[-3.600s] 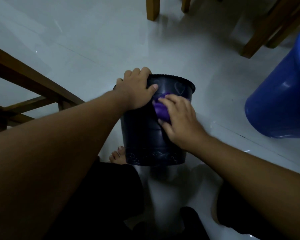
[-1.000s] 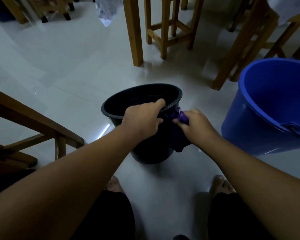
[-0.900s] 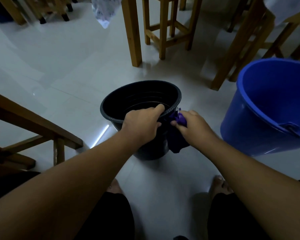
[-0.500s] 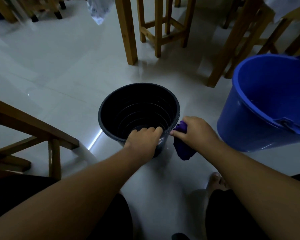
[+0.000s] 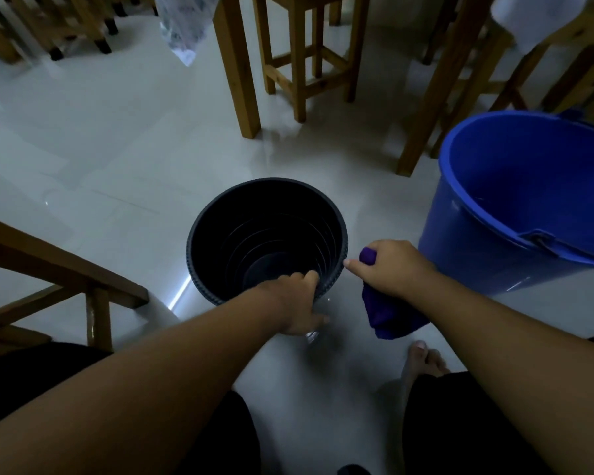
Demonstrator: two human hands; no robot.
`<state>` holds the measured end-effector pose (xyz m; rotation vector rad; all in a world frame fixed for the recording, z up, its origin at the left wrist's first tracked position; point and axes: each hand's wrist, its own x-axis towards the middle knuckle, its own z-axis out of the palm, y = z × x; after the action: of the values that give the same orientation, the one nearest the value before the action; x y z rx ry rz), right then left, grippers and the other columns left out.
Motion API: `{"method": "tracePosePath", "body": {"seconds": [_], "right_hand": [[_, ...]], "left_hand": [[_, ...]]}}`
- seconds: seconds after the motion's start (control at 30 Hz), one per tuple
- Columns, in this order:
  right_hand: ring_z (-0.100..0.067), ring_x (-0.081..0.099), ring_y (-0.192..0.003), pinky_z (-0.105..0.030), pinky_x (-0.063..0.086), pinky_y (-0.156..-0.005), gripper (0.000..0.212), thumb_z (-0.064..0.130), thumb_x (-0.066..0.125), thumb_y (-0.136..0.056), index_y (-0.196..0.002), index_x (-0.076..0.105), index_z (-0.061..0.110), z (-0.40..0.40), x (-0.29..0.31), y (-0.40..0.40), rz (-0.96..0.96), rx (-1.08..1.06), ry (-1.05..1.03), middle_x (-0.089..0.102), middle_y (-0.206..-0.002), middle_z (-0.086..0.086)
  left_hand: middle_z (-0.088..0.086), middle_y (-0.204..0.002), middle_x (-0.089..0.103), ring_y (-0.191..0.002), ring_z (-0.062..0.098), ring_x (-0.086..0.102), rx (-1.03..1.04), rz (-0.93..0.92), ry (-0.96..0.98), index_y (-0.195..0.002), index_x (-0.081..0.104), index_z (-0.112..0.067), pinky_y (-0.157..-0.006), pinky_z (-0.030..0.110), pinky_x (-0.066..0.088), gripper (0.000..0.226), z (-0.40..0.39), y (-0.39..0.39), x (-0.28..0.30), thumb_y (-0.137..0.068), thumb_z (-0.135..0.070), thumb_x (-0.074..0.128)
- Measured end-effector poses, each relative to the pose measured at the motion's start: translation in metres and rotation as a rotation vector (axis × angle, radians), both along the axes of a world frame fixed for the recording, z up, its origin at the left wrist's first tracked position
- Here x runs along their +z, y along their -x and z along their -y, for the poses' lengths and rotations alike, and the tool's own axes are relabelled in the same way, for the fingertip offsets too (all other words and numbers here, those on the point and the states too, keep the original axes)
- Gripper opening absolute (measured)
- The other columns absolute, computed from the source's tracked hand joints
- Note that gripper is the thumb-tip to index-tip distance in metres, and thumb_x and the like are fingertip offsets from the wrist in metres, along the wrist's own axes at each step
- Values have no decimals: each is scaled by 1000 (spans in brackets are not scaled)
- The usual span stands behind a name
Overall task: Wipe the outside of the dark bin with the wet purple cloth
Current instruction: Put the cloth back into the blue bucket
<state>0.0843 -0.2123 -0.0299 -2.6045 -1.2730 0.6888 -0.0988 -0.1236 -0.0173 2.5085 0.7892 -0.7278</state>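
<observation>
The dark bin [image 5: 199, 234] stands upright on the pale floor, its open mouth facing me and its ribbed inside showing. My left hand [image 5: 294, 305] grips the near rim, fingers hooked over the edge. Just right of the bin, my right hand [image 5: 390, 267] is closed around the purple cloth [image 5: 386, 315], which hangs bunched below my fist. A fingertip of that hand is at the rim; the cloth itself hangs apart from the bin wall. The bin's outer wall is mostly hidden from this angle.
A large blue bucket [image 5: 494, 241] stands close on the right. Wooden stool and table legs [image 5: 240, 73] rise behind the bin. A wooden chair frame [image 5: 62, 272] juts in at the left. My bare foot [image 5: 422, 359] rests on the floor below the cloth.
The bin went from tipped toward me to upright. My right hand with the cloth has come off the bin's side and moved right. My left hand stays on the near rim.
</observation>
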Motion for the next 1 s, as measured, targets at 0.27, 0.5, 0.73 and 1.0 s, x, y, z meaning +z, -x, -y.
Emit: {"method": "tracePosePath", "body": {"seconds": [0.27, 0.5, 0.73, 1.0], "right_hand": [[-22, 61, -71, -40, 57, -71, 60, 76, 50, -83, -84, 59, 17, -10, 65, -31, -29, -93, -82, 64, -78, -6], [-21, 62, -71, -32, 50, -63, 63, 79, 44, -83, -85, 58, 17, -20, 134, -105, 74, -178, -110, 63, -79, -7], [-31, 53, -104, -49, 50, -84, 63, 74, 42, -88, -125, 45, 23, 2, 66, -153, 187, -345, -41, 52, -122, -9], [-25, 50, -101, -46, 52, -85, 62, 72, 24, -93, -113, 52, 20, 7, 46, -149, 167, -273, -87, 52, -110, -6]], "left_hand": [[12, -135, 47, -115, 32, 52, -82, -29, -88, -135, 39, -14, -95, 45, 45, 71, -16, -57, 67, -85, -63, 50], [5, -132, 53, -110, 24, 55, -38, 149, -75, -135, 43, -21, -94, 39, 46, 65, -38, -105, 93, -86, -62, 50], [5, -143, 40, -123, 26, 46, -7, 242, -53, -140, 36, -21, -101, 42, 42, 63, -35, -137, 72, -89, -57, 48], [6, -146, 38, -128, 26, 43, -28, 241, -26, -142, 35, -20, -103, 39, 40, 65, -29, -150, 64, -90, -56, 48]]}}
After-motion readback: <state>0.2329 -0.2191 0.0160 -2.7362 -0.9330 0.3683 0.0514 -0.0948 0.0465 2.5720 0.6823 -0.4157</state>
